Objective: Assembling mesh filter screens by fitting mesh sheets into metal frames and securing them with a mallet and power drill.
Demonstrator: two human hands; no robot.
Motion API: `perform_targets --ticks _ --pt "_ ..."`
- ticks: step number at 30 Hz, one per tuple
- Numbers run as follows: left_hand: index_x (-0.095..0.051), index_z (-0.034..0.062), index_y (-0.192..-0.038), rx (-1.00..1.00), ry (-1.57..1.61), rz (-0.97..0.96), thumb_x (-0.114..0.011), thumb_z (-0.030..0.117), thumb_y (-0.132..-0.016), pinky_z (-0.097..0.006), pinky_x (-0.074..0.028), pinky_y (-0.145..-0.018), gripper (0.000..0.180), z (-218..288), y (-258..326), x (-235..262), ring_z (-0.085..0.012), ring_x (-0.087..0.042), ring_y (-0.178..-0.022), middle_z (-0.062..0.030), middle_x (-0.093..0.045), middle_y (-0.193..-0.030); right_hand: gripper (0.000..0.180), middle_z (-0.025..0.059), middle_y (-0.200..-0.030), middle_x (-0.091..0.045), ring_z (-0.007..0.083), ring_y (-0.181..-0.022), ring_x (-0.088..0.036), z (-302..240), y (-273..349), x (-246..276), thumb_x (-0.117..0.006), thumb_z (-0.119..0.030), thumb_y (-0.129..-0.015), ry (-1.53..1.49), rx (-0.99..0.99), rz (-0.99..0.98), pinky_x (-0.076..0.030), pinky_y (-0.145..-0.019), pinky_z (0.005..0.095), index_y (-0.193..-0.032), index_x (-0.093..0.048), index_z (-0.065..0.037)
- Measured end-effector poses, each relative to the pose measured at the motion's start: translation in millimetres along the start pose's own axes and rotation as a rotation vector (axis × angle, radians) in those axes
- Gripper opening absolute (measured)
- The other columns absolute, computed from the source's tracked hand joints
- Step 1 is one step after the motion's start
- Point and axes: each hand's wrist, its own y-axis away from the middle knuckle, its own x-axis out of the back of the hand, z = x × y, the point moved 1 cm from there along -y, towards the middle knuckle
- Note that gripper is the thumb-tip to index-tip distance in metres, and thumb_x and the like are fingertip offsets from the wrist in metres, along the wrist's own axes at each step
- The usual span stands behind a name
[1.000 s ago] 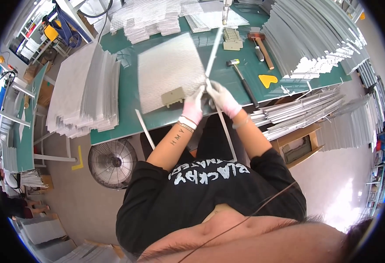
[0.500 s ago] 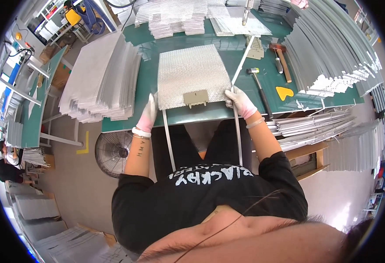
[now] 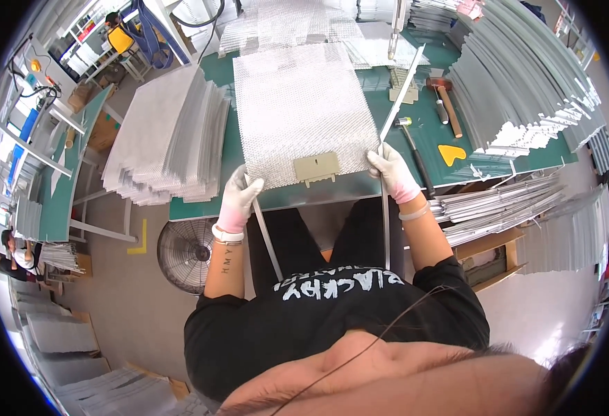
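Note:
A silvery mesh panel (image 3: 304,104) is held over the green table, its front edge toward me. On that edge lies a beige-grey flat piece (image 3: 316,166) with small prongs. My left hand (image 3: 239,201), in a white and pink glove, is closed at the panel's near left corner, beside a thin metal strip (image 3: 268,243) running down to my lap. My gloved right hand (image 3: 393,173) pinches the near right corner. From there one metal strip (image 3: 386,236) runs toward me, and another strip (image 3: 403,93) slants away to the far right. The fingers partly hide both corners.
Stacks of mesh panels (image 3: 162,132) rise at the left and grey strips (image 3: 519,83) at the right. On the green table (image 3: 360,197) lie a mallet (image 3: 448,107), a hammer (image 3: 415,152) and a yellow piece (image 3: 451,154). A fan (image 3: 185,253) stands below left.
The mesh panel appears larger and nearer, seemingly raised, with the beige-grey piece on it. My left hand has gone from straight fingers beside the edge to closing at the corner.

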Motion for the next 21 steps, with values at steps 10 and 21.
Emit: perform_targets --ticks 10,21 --pt "-0.056 -0.0071 -0.115 -0.051 -0.103 0.081 -0.066 0.005 -0.089 -0.035 -0.057 -0.086 0.031 26.8 32.1 -4.3 -0.0163 -0.067 -0.081 -0.0084 -0.068 -0.093 0.015 -0.0029 -0.076 -0.048 0.0055 -0.060 -0.042 -5.5 17.7 -17.5 -0.057 -0.011 -0.097 -0.050 0.008 -0.032 -0.036 -0.055 0.0218 -0.108 -0.052 -0.003" --pt "-0.038 -0.0059 -0.137 -0.399 0.012 0.303 -0.050 0.002 -0.096 -0.023 -0.042 -0.076 0.043 59.4 136.4 -17.4 -0.0089 -0.050 -0.085 -0.0093 -0.055 -0.118 0.028 -0.0024 -0.072 -0.050 0.0052 -0.059 -0.044 -62.3 90.4 -73.7 -0.054 -0.006 -0.093 0.162 0.182 -0.137 -0.038 -0.056 0.0210 -0.119 -0.049 0.003"
